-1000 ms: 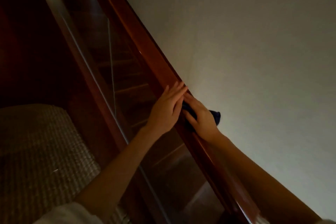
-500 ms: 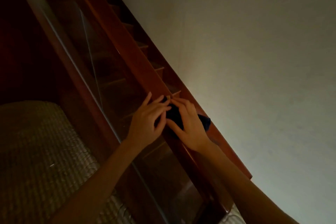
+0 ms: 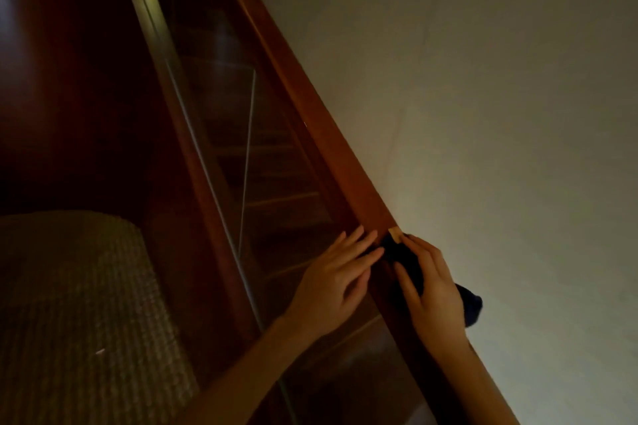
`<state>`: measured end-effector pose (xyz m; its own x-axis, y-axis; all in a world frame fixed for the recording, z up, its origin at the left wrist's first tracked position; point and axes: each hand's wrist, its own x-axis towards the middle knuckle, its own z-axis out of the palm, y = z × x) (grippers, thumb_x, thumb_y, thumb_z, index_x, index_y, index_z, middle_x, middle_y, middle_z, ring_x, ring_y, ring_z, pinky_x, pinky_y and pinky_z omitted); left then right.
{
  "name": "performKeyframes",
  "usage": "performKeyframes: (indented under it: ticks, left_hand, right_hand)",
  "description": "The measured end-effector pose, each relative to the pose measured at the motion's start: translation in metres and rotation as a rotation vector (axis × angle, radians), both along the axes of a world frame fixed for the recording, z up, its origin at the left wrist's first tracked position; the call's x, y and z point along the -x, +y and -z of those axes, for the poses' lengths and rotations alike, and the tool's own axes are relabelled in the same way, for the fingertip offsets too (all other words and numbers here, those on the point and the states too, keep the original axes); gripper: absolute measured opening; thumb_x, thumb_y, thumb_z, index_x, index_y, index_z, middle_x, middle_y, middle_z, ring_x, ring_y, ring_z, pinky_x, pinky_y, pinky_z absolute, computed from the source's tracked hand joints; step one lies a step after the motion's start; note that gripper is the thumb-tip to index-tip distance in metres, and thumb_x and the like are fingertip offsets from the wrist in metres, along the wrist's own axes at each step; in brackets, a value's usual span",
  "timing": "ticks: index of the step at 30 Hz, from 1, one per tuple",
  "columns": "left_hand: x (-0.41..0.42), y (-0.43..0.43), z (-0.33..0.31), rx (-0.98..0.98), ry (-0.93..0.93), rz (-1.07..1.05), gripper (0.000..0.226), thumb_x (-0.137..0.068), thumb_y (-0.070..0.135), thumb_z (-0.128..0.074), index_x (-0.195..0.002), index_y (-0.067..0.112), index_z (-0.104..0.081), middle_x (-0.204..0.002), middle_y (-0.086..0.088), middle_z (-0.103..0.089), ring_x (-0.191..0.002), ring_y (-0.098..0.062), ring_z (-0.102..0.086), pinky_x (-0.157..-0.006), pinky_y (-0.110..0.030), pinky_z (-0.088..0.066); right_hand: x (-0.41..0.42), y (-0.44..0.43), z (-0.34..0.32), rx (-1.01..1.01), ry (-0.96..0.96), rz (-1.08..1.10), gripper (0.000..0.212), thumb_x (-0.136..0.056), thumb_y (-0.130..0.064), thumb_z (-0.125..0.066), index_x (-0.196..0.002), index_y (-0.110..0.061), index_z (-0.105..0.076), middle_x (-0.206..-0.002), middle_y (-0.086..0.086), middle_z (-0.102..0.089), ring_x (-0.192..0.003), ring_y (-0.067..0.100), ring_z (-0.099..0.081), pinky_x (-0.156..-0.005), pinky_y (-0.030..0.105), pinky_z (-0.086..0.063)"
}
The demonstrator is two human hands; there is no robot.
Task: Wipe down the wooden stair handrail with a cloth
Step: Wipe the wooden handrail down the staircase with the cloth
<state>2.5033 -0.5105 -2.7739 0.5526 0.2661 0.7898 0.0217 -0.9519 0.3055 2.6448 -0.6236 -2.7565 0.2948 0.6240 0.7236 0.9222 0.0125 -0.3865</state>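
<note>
The wooden handrail (image 3: pixel 310 107) is seen as one long, slanted bar. Its long side runs from the top of the picture, a little left of the middle, down to the bottom right corner. It is red-brown and shiny.

A dark blue cloth (image 3: pixel 404 257) is laid over the lower part of the rail, and one end of it sticks out on the wall side. The cloth is held by the right hand (image 3: pixel 435 293), whose fingers and thumb are curled round it and pressed down on the rail. The left hand (image 3: pixel 331 283) is laid flat on the left side of the rail, with its fingers straight and close together. Its fingertips touch the cloth.

Under the rail a glass panel (image 3: pixel 221 121) is set, and wooden steps (image 3: pixel 283 198) are seen through it. A plain pale wall (image 3: pixel 483 79) is seen on the right. A woven mat (image 3: pixel 79 286) is seen at the lower left. The room is dimly lit.
</note>
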Motion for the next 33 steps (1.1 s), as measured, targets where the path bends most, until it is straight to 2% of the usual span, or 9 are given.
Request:
performKeyframes:
  ticks: [7, 11, 14, 17, 22, 25, 28, 31, 33]
  left_hand:
    - [0.062, 0.060, 0.001, 0.283, 0.063, 0.190, 0.050, -0.101, 0.031, -0.038, -0.145, 0.050, -0.024, -0.153, 0.030, -0.019, -0.142, 0.005, -0.018, -0.115, -0.032, -0.031]
    - [0.094, 0.104, 0.000, 0.296, 0.049, 0.140, 0.052, -0.091, 0.050, -0.030, -0.132, 0.074, -0.010, -0.150, 0.036, -0.019, -0.140, 0.010, -0.017, -0.114, -0.033, -0.031]
    - [0.107, 0.132, 0.005, 0.269, 0.037, 0.087, 0.053, -0.090, 0.052, -0.030, -0.135, 0.070, -0.011, -0.150, 0.037, -0.018, -0.141, 0.009, -0.015, -0.115, -0.036, -0.030]
    - [0.110, 0.155, 0.010, 0.278, 0.007, 0.083, 0.055, -0.089, 0.050, -0.030, -0.135, 0.071, -0.009, -0.148, 0.041, -0.015, -0.139, 0.013, -0.014, -0.114, -0.035, -0.031]
    - [0.099, 0.179, 0.002, 0.205, 0.042, 0.068, 0.054, -0.090, 0.053, -0.024, -0.133, 0.073, 0.002, -0.150, 0.039, -0.012, -0.141, 0.010, -0.009, -0.116, -0.038, -0.027]
    - [0.085, 0.184, -0.009, 0.243, 0.037, 0.128, 0.048, -0.094, 0.060, -0.019, -0.137, 0.069, -0.001, -0.150, 0.040, -0.009, -0.141, 0.011, -0.011, -0.116, -0.034, -0.027]
    - [0.064, 0.179, -0.035, 0.358, 0.041, 0.282, 0.049, -0.097, 0.058, -0.012, -0.143, 0.059, 0.005, -0.151, 0.038, -0.002, -0.141, 0.012, -0.007, -0.118, -0.028, -0.023]
    - [0.052, 0.161, -0.070, 0.672, -0.010, 0.538, 0.051, -0.097, 0.055, -0.021, -0.142, 0.058, 0.004, -0.143, 0.049, -0.003, -0.136, 0.019, -0.011, -0.113, -0.014, -0.021]
    - [0.047, 0.151, -0.084, 0.753, -0.045, 0.616, 0.054, -0.096, 0.053, -0.024, -0.141, 0.055, 0.004, -0.142, 0.047, -0.002, -0.132, 0.024, -0.009, -0.106, -0.003, -0.019]
  right_hand:
    - [0.055, 0.081, -0.044, -0.242, 0.098, 0.286, 0.028, -0.095, -0.017, -0.055, -0.122, -0.009, -0.059, -0.120, 0.008, -0.057, -0.099, 0.015, -0.061, -0.076, 0.001, -0.039]
    - [0.083, 0.137, -0.051, -0.159, -0.149, 0.490, 0.042, -0.098, -0.037, -0.051, -0.131, -0.011, -0.055, -0.134, 0.010, -0.052, -0.115, 0.030, -0.059, -0.076, 0.037, -0.057]
    - [0.089, 0.161, -0.040, -0.008, -0.394, 0.549, 0.061, -0.094, -0.049, -0.041, -0.143, -0.013, -0.045, -0.150, 0.009, -0.038, -0.139, 0.027, -0.035, -0.113, 0.042, -0.034]
    - [0.083, 0.176, -0.029, 0.228, -0.641, 0.473, 0.075, -0.081, -0.024, -0.070, -0.147, -0.008, -0.038, -0.162, 0.004, -0.011, -0.149, 0.022, -0.010, -0.121, 0.034, 0.001]
    - [0.073, 0.195, -0.058, 0.284, -0.767, 0.421, 0.092, -0.065, -0.005, -0.082, -0.146, -0.009, -0.038, -0.161, 0.006, -0.013, -0.148, 0.022, -0.012, -0.120, 0.037, -0.011]
    - [0.076, 0.208, -0.098, 0.206, -0.675, 0.317, 0.096, -0.078, -0.009, -0.077, -0.154, -0.017, -0.020, -0.161, 0.003, -0.018, -0.145, 0.020, -0.023, -0.108, 0.033, -0.038]
    - [0.076, 0.228, -0.124, 0.138, -0.447, 0.202, 0.116, -0.081, -0.009, -0.073, -0.152, -0.038, 0.014, -0.162, -0.003, -0.008, -0.142, 0.021, -0.031, -0.099, 0.033, -0.048]
    - [0.072, 0.235, -0.130, 0.079, -0.300, 0.080, 0.120, -0.083, -0.007, -0.070, -0.145, -0.047, 0.025, -0.161, 0.007, -0.015, -0.149, 0.022, -0.014, -0.117, 0.042, -0.028]
    - [0.070, 0.224, -0.131, 0.053, -0.185, -0.018, 0.120, -0.082, -0.014, -0.072, -0.146, -0.045, 0.024, -0.162, 0.003, 0.000, -0.150, 0.015, 0.001, -0.121, 0.027, -0.009]
